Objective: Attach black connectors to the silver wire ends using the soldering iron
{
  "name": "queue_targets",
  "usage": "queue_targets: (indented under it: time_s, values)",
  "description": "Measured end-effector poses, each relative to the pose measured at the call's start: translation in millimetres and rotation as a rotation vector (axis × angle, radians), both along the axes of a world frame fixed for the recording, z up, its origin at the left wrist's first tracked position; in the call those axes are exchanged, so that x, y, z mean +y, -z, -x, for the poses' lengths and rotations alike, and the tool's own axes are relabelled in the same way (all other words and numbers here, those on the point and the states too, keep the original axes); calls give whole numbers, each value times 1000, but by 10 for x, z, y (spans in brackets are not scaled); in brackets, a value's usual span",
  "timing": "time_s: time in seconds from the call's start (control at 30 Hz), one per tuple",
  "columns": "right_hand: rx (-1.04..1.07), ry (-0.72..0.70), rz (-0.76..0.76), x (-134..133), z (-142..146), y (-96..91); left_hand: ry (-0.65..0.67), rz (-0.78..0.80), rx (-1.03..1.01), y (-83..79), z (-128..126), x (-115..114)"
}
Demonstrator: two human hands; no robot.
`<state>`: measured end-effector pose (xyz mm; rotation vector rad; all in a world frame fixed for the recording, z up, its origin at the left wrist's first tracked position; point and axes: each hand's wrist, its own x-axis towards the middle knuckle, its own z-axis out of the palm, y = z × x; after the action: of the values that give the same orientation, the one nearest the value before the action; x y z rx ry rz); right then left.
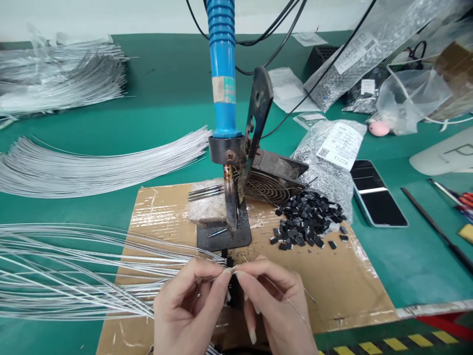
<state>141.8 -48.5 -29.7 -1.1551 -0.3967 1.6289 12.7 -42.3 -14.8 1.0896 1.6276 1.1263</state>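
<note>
My left hand [190, 301] and my right hand [279, 303] meet fingertip to fingertip, low in the middle of the head view. Each is closed in a pinch of thumb and forefinger. A tiny pale wire end shows where the tips meet, mostly covered by them. White wires [158, 268] run in from the left, behind and under my left hand. A thin silvery wire [288, 299] trails from my right hand toward the lower right. Just beyond my fingertips, small black pieces [229, 262] sit at the wire ends.
Above my hands, a blue-handled soldering iron [223, 64] points down in a black stand [254, 123]. Small black connectors [310, 217] lie piled right on the cardboard [343, 291]. A phone [380, 197], plastic bags [328, 153] and a wire bundle [103, 170] lie around.
</note>
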Motion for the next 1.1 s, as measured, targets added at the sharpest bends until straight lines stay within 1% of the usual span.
queue_targets:
  time_s: [0.13,0.23,0.4,0.6,0.73,0.9,1.0,1.1]
  values:
    - [9,-14,-4,-6,-17,-9,4,-53,24,1,-8,-1]
    - [-6,-14,-8,-9,-28,-12,9,-123,29,10,-21,11]
    - [14,-45,27,2,-56,-26,76,-222,57,42,-8,17]
    - [109,-98,98,24,-106,-42,151,-280,101,97,31,-21]
    - [97,-154,117,51,-180,-47,183,-339,163,128,54,-31]
    - [59,-232,114,86,-264,-40,214,-343,218,109,77,-25]
    - [54,-255,120,93,-288,-34,229,-323,251,105,89,-24]
    - [47,-260,117,87,-292,-34,211,-303,272,141,103,-30]
